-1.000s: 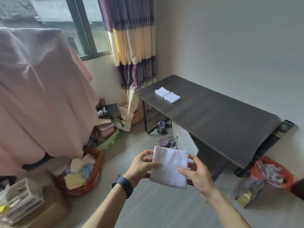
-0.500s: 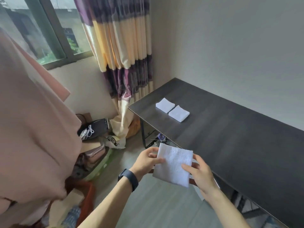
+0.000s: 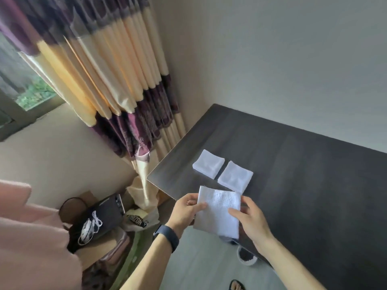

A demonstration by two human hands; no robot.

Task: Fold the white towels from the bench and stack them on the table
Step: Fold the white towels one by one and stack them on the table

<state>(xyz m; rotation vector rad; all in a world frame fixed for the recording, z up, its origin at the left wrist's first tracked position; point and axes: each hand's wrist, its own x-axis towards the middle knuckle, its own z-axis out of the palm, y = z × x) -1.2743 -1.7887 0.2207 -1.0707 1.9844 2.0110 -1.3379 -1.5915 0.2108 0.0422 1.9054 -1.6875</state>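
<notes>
I hold a folded white towel (image 3: 218, 212) in the air over the near edge of the dark table (image 3: 303, 174). My left hand (image 3: 186, 210) pinches its left edge, thumb on top. My right hand (image 3: 249, 220) pinches its right side, thumb pressed on the cloth. Two folded white towels lie side by side on the table beyond it: the left towel (image 3: 208, 163) and the right towel (image 3: 235, 176). The held towel's top corner comes close to the right one. The bench is out of view.
A striped purple and cream curtain (image 3: 117, 80) hangs at the table's left end. On the floor to the left lie a dark bag (image 3: 98, 222) and boxes. Pink cloth (image 3: 31, 237) fills the lower left. Slippers (image 3: 247, 257) sit under the table edge.
I have come closer to the table, and the towel in both hands now reaches its near edge, just short of the two folded towels. My grip is unchanged.
</notes>
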